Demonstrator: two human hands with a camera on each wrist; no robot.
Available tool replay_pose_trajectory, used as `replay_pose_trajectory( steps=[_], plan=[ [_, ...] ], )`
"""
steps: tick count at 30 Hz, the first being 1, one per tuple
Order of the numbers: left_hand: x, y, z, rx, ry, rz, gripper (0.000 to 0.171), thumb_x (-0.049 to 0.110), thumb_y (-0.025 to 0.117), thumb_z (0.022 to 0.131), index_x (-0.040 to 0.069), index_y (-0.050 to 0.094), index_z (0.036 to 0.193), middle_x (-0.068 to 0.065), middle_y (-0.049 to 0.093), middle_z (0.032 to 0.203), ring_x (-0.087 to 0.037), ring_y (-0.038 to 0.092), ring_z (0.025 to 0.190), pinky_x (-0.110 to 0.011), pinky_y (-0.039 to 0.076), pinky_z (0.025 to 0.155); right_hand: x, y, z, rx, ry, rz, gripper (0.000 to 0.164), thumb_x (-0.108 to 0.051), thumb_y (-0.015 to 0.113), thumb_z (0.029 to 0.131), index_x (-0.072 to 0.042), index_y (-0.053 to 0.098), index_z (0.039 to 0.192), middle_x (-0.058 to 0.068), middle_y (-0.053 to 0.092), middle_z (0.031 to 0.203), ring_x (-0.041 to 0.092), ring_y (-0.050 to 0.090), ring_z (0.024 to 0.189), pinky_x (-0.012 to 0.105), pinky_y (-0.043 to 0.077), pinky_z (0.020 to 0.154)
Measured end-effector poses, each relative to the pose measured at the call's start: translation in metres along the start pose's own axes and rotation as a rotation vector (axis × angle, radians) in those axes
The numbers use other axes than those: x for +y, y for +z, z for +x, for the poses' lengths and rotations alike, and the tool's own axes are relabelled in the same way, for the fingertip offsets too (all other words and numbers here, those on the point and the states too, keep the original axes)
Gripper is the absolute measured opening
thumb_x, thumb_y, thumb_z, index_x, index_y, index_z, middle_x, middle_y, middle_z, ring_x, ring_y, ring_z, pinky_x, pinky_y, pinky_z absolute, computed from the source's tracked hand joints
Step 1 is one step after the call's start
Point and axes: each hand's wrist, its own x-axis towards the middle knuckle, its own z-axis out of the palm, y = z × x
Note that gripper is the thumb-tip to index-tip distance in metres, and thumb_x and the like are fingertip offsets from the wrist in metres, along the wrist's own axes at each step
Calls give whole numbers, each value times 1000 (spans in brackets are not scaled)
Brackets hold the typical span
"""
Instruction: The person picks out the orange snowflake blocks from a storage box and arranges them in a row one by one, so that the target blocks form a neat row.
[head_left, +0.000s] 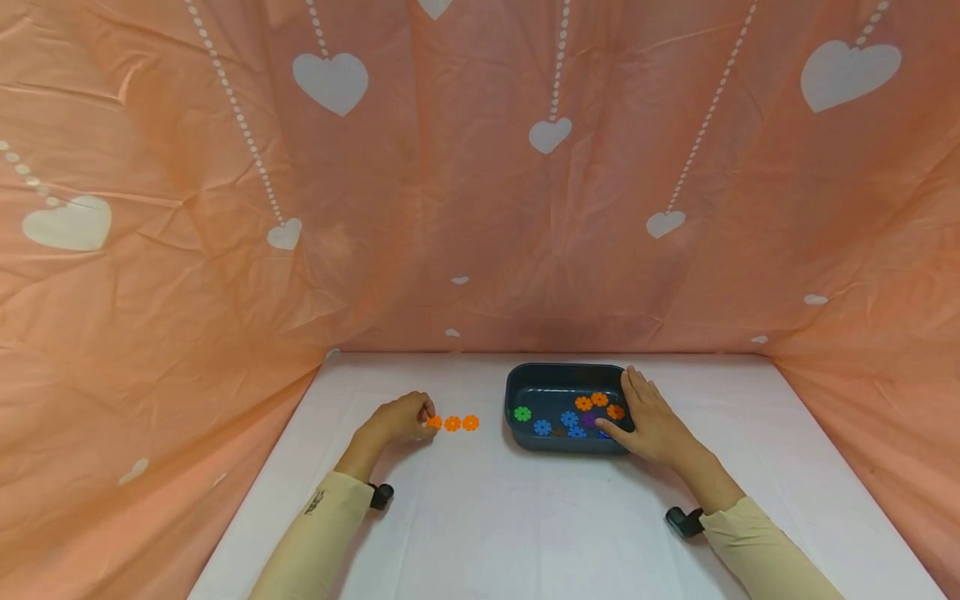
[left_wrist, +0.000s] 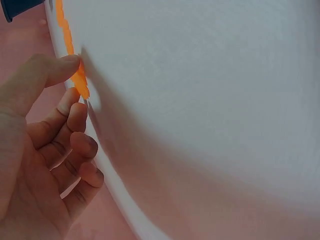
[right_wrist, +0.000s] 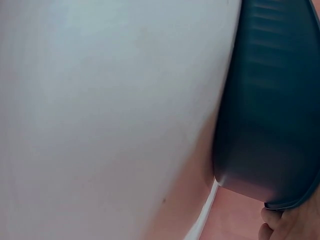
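Observation:
Near the table's left side, my left hand (head_left: pixel 405 417) pinches the near end of a row of orange flower-shaped discs (head_left: pixel 453 423) between thumb and forefinger. In the left wrist view the orange discs (left_wrist: pixel 79 82) show edge-on as a thin strip; whether they are joined cannot be told. The other left fingers curl loosely below. My right hand (head_left: pixel 656 425) grips the right end of a dark blue plastic bin (head_left: pixel 570 372), thumb over the inside, fingers along the outer side. The right wrist view shows the bin's outer wall (right_wrist: pixel 270 100) with fingertips (right_wrist: pixel 271 216) under its rim.
Inside the bin lie several loose discs: a green one (head_left: pixel 522 413) at the left, blue ones (head_left: pixel 542 427) near the front, a purple one (head_left: pixel 589 420) and orange ones (head_left: pixel 599 399) towards the right. A white-covered table (head_left: pixel 480 525) meets a pink heart-patterned curtain (head_left: pixel 480 208).

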Motion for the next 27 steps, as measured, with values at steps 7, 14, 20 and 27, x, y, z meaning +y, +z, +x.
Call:
replay_pose_trajectory(
  steps=[7,14,20,27],
  plan=[
    [2,0,0,2,-9,-20,24,22,86,92,16,66,104,2,57,93,-14,53,83,-38,45,80,2,2,1,2,-4,1,108,-60,64,102,18,20,161,37,15,171,53,16,160,63,14,128],
    [2,1,1,9,-12,-18,24,22,86,92,16,66,103,3,56,92,-14,53,84,-38,44,79,1,-1,1,-7,8,0,108,-60,64,101,18,20,161,36,14,172,52,15,160,63,14,129],
    [1,2,3,8,-4,-16,25,22,87,92,17,65,104,3,56,92,-13,53,84,-38,45,80,1,-1,0,-7,11,-2,107,-60,64,102,18,21,161,36,15,172,52,16,160,63,14,129],
    [1,0,4,-7,-3,-38,27,23,86,92,16,65,107,3,57,94,-14,54,85,-39,45,80,1,0,0,0,9,5,107,-59,64,101,18,21,161,37,15,172,52,15,160,63,14,129]
  ],
)
